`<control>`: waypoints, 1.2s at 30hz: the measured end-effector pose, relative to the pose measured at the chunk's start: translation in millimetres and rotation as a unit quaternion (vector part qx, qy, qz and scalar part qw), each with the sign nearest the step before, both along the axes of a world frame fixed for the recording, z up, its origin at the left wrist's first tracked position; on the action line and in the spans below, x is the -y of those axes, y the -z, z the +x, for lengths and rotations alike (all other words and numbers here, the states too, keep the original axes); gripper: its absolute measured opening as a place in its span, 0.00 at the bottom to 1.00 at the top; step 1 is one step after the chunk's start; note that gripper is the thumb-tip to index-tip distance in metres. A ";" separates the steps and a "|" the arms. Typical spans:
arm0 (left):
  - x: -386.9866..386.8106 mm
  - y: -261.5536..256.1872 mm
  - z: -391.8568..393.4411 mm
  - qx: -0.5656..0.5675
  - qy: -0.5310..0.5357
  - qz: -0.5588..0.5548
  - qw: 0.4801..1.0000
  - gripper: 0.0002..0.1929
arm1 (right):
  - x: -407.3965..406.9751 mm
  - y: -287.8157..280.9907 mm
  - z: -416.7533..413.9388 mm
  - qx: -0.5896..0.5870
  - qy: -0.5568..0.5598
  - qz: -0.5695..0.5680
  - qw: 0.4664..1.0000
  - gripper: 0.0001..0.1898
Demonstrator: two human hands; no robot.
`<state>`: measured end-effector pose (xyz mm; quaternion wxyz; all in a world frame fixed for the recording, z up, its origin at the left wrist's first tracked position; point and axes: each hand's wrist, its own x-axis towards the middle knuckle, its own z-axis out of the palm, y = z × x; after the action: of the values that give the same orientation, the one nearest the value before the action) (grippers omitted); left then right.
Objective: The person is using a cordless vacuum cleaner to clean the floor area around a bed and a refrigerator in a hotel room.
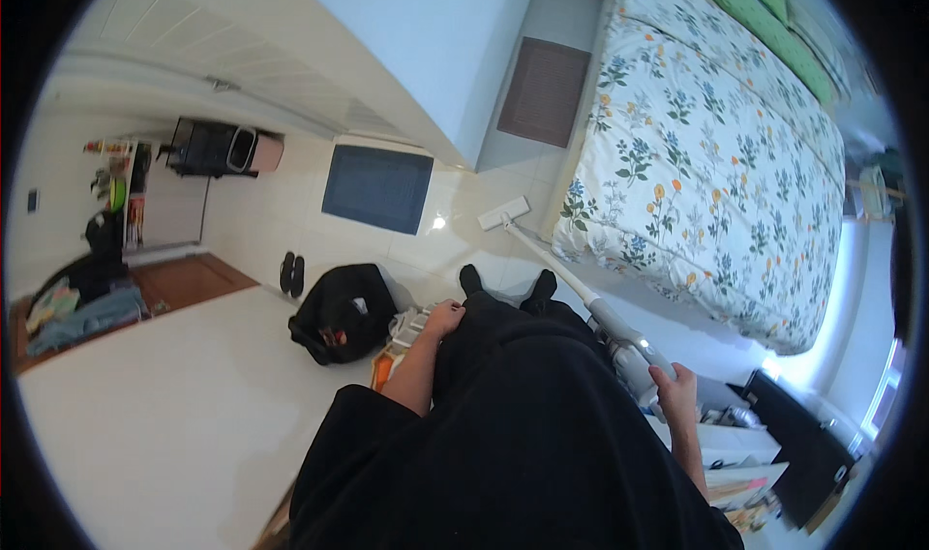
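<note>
My right hand (675,390) grips the handle of a grey-white cordless stick vacuum cleaner (613,321). Its straight tube slants up and left to a flat white floor head (504,214), which rests on the tiled floor between the bed and a dark blue mat (377,189). At my left thigh, my left hand (445,318) hangs beside my black clothing with its fingers loosely curled; nothing shows in it, though the fingertips are partly hidden.
A bed with a floral cover (675,165) stands at right, a brown mat (544,91) beside it. A black bag-like heap (345,314) and dark slippers (292,274) lie at left. A wall corner (464,144) juts out ahead. Open drawers (747,477) stand at lower right.
</note>
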<state>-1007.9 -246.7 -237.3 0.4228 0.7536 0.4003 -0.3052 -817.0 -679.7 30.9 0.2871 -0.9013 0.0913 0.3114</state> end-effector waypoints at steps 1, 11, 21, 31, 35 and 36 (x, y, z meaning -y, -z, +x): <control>-9.9 0.5 4.7 -0.001 0.015 0.000 1.000 0.20 | -5.3 0.7 -9.1 0.010 0.027 0.012 1.000 0.17; -146.3 22.2 64.9 0.066 0.090 -0.050 0.992 0.17 | -122.5 -6.9 -107.7 -0.015 0.264 0.036 0.964 0.15; -317.7 39.5 55.6 -0.028 0.230 0.017 0.973 0.18 | -258.2 -11.0 -184.1 -0.002 0.408 0.067 0.910 0.16; -319.6 47.5 89.6 0.001 0.243 -0.035 0.969 0.18 | -320.0 18.5 -197.0 0.040 0.413 0.064 0.908 0.16; -298.4 42.8 116.4 0.025 0.266 -0.048 0.963 0.18 | -326.0 43.9 -186.2 0.059 0.389 0.056 0.918 0.18; -296.8 43.6 121.4 0.030 0.279 -0.054 0.958 0.18 | -330.1 42.3 -178.4 0.050 0.383 0.053 0.921 0.18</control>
<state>-886.5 50.1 -281.0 0.3724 0.8201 0.1441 -0.4098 -995.4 -349.5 -11.4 0.4363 -0.7953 0.3980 0.1368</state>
